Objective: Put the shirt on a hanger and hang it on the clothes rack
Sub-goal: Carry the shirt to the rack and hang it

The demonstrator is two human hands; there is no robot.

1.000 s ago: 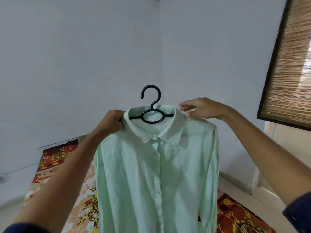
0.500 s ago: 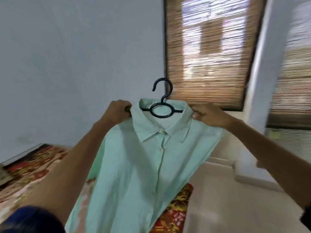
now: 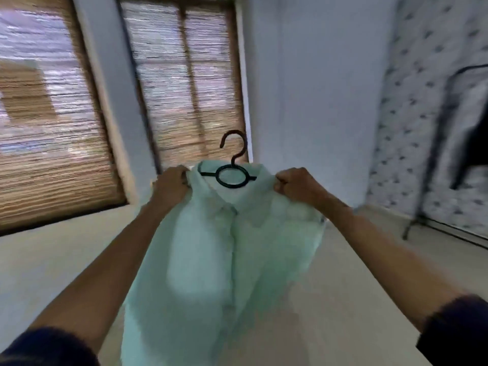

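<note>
A pale mint button-up shirt (image 3: 224,260) hangs on a black plastic hanger (image 3: 232,167), whose hook sticks up above the collar. I hold it out in front of me at chest height. My left hand (image 3: 170,187) grips the shirt's left shoulder over the hanger's end. My right hand (image 3: 295,184) grips the right shoulder the same way. The black clothes rack (image 3: 433,143) stands at the far right, blurred, with a dark garment (image 3: 475,143) hanging on it.
Two windows with bamboo blinds (image 3: 184,83) fill the wall ahead and to the left. A patterned wall or curtain (image 3: 412,101) lies behind the rack. The pale floor (image 3: 66,260) stretches between me and the rack.
The view has swung further right: the bed is gone from sight and the clothes rack has come into view at the right. Both hands still hold the shirt's shoulders.
</note>
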